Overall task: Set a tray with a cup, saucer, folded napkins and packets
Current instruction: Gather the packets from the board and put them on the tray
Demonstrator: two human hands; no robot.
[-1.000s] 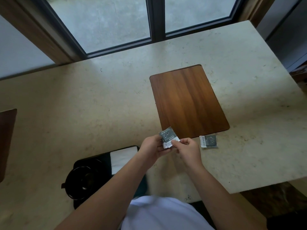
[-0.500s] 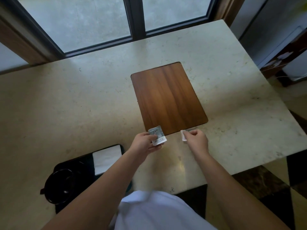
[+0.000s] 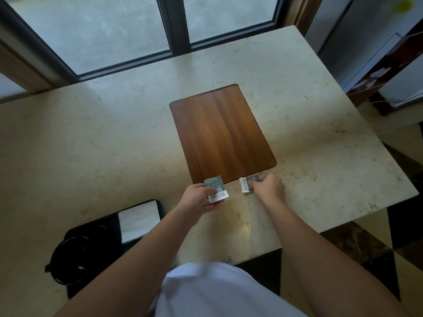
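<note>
- Since half a second ago the right hand (image 3: pixel 269 188) has stayed on the second packet (image 3: pixel 248 184) just off the wooden board's (image 3: pixel 223 133) near edge. The left hand (image 3: pixel 198 197) still holds its packet up close by; a second ago both hands shared that one.
- Two packets: one grey-and-white packet (image 3: pixel 215 188) in the left hand, one under the right hand on the pale stone surface (image 3: pixel 91 145).
- Left fingers (image 3: pixel 209 190) are curled closed on their packet, pinching it from the side, its white end sticking out toward the right.
- Right fingers (image 3: pixel 263 179) are bent down over the second packet, touching it; whether it is lifted off the surface I cannot tell.
- One black tray (image 3: pixel 96 225) at the near left, partly behind the left forearm.
- On the tray: one white folded napkin (image 3: pixel 139 221) and one black cup (image 3: pixel 75 259) on a dark saucer.
</note>
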